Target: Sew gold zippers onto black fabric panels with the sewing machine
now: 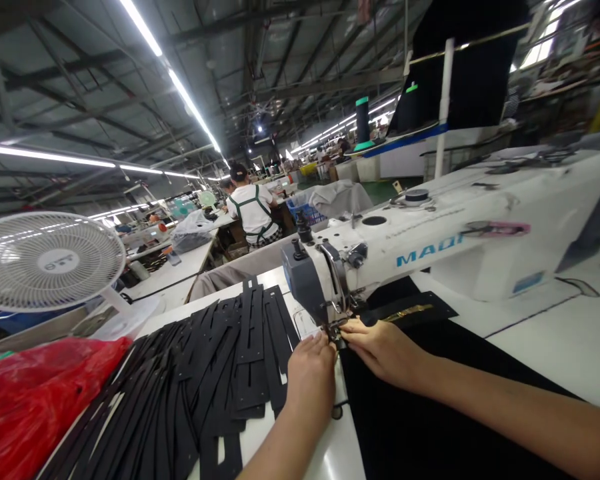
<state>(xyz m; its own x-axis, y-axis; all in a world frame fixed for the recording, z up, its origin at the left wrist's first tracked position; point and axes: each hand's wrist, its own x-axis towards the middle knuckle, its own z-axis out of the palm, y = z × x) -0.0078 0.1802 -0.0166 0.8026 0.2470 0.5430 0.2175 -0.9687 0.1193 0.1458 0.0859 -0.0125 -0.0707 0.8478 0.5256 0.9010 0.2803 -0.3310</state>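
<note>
Both of my hands are at the needle area of a white sewing machine point(410, 247). My left hand point(313, 370) is closed, its fingers curled just left of the presser foot point(333, 331); what the fingertips pinch is hidden. On the other side, my right hand point(387, 350) has its fingers pressed together on black fabric point(410, 427), close to the foot. This fabric spreads from the needle toward me and to the right. Behind my right hand lies a black strip with a gold zipper-like band point(410, 313).
Many black slotted strips point(200, 373) lie overlapping left of the machine. A red plastic bag point(45, 407) and a white fan point(55, 263) stand farther left. Thread cones point(363, 123) sit above the machine. A person in a white shirt point(254, 208) sits ahead.
</note>
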